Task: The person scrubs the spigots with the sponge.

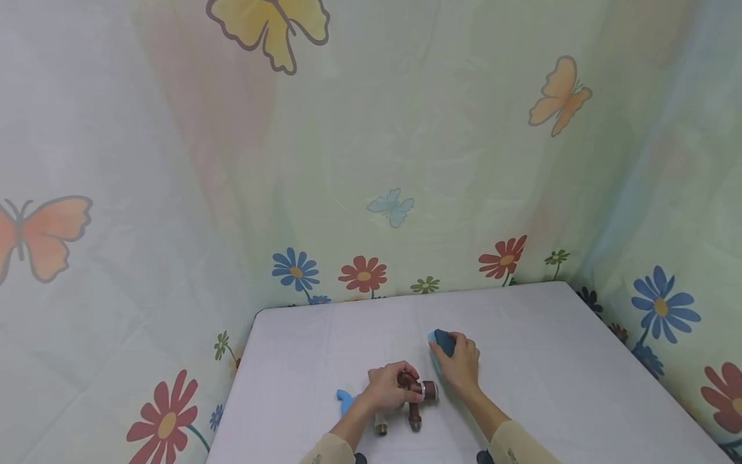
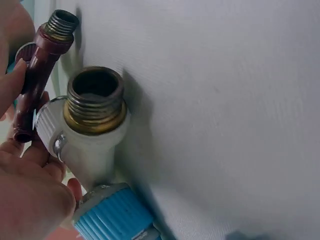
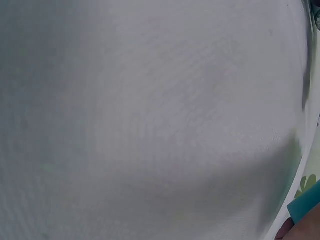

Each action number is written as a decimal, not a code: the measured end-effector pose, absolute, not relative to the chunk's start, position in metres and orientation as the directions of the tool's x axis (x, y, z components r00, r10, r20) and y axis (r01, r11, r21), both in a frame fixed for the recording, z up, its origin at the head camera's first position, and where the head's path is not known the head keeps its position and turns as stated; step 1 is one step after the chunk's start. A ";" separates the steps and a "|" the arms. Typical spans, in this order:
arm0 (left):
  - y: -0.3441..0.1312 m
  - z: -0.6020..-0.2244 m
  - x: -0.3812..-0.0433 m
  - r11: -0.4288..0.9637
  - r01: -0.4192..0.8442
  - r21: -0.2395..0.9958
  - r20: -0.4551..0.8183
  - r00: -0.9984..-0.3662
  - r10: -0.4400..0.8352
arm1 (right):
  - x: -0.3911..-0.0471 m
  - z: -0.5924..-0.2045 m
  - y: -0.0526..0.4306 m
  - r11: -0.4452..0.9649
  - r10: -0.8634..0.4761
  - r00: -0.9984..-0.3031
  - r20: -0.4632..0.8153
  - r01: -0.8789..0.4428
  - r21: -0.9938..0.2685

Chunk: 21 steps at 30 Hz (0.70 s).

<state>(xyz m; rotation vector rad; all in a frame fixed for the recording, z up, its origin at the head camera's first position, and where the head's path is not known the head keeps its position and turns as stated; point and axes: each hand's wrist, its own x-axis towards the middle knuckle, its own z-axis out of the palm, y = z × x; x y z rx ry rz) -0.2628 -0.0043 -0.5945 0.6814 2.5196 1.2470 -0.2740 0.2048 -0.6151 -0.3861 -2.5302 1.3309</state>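
My left hand [image 1: 384, 388] holds a dark red-brown tap [image 1: 429, 390] with a threaded metal end. In the left wrist view the fingers lie on both sides of that tap's pipe [image 2: 39, 75]. Close beside this hand is a white tap [image 2: 92, 157] with a brass-coloured threaded end. A blue tap [image 1: 344, 401] lies to the hand's left, partly hidden by it. My right hand [image 1: 462, 368] grips a two-tone blue block that looks like a sponge [image 1: 445, 342], just beyond the brown tap. Only a corner of the sponge [image 3: 306, 202] shows in the right wrist view.
A white-covered table [image 1: 539, 361] carries everything. Its far edge meets a hanging backdrop [image 1: 452, 193] printed with flowers and butterflies, which also closes off the left and right sides.
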 end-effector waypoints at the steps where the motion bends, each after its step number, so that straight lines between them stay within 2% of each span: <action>1: -0.005 -0.595 -0.262 0.539 0.296 0.788 -0.017 -0.866 0.500 | -0.274 -0.615 0.205 0.547 0.348 -0.932 0.104 0.112 -0.830; 7: -0.006 -0.596 -0.263 0.619 0.282 0.733 -0.057 -0.881 0.469 | -0.273 -0.616 0.206 0.565 0.327 -0.939 0.102 0.108 -0.818; 15: -0.005 -0.592 -0.266 0.788 0.339 0.514 -0.076 -0.897 0.435 | -0.269 -0.618 0.206 0.580 0.335 -0.936 0.108 0.115 -0.806; 21: -0.005 -0.589 -0.263 0.797 0.335 0.503 -0.103 -0.892 0.440 | -0.268 -0.620 0.206 0.584 0.337 -0.935 0.116 0.111 -0.804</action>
